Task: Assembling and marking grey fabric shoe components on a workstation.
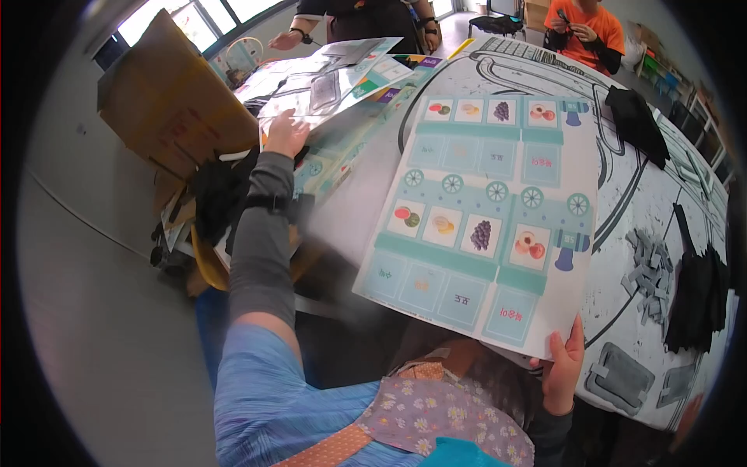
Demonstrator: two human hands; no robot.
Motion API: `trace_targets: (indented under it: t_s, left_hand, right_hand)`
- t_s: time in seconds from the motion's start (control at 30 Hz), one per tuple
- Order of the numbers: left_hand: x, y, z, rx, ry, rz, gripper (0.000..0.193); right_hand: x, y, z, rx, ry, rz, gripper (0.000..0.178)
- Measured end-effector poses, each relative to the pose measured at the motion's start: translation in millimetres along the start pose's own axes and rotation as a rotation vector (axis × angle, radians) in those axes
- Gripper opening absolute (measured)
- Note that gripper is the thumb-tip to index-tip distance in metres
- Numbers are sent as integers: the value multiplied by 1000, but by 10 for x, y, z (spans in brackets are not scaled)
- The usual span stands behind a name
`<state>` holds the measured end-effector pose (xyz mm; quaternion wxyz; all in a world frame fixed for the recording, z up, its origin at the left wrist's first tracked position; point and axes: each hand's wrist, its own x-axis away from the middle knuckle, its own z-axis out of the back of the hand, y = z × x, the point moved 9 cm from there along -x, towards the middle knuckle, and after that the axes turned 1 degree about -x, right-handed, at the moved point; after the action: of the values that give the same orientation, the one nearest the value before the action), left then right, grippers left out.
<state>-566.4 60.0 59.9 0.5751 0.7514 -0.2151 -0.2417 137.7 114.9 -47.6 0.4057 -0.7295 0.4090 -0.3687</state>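
Floral cloth and a blue striped sleeve fill the lower edge, closest to the lens; just above them the right hand pinches the near corner of a large teal picture sheet, thumb on top and fingers curled underneath, so the hand is closed on the sheet; the sheet tilts up off the table and shows 2 rows of 4 fruit pictures with wheels drawn between them; it hides the table edge and part of the person's lap behind it.

Out along the grey sleeve, past a dark wristband, the left hand lies flat with fingers spread, palm down on a stack of printed sheets and clear sleeves; it presses on them and grips nothing that I can see.

Left of that stack, a brown cardboard box leans with its flap open; black cloth and papers are heaped below it, between the box and the forearm.

Right of the teal sheet the table bears a black line drawing; on it lie a cluster of small grey blocks, a black cloth further back and another dark bundle near the right rim.

At the far end stand 2 other people: 1 in dark clothes with a hand on the table, 1 in an orange top holding something small.
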Motion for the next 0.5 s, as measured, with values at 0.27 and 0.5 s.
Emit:
trace_targets:
  t_s: [0.27, 0.5]
  left_hand:
    - [-681, -708, -33, 530, 260, 462, 54]
    - [-879, -716, -213, 547, 351, 371, 47]
  right_hand:
    - [7, 1, -58, 13, -10, -54, 53]
    - [-8, -96, -115, 7, 57, -93, 53]
